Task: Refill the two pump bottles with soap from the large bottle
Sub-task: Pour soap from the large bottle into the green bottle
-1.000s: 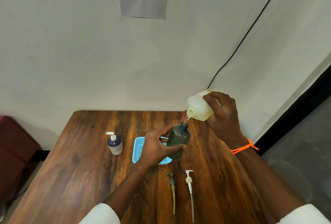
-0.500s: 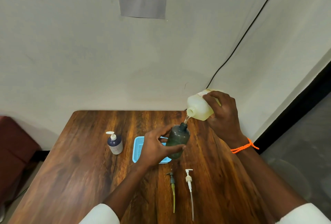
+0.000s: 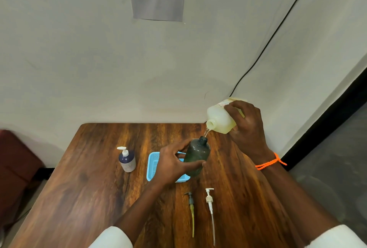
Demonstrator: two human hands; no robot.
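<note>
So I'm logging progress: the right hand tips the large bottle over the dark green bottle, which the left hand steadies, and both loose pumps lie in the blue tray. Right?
Not quite. In the head view the two loose pumps lie on the bare table, nearer the person than the blue tray. The rest holds.

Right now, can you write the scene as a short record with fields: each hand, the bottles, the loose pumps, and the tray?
left hand: grips the dark green bottle, upright, pump off
right hand: holds the large bottle tilted, a thin stream running into the green bottle's open neck
small dark bottle: stands to the left, white pump on
loose pumps: grey-green pump and white pump lie on the table, near side
blue tray: behind the left hand, partly hidden
</note>
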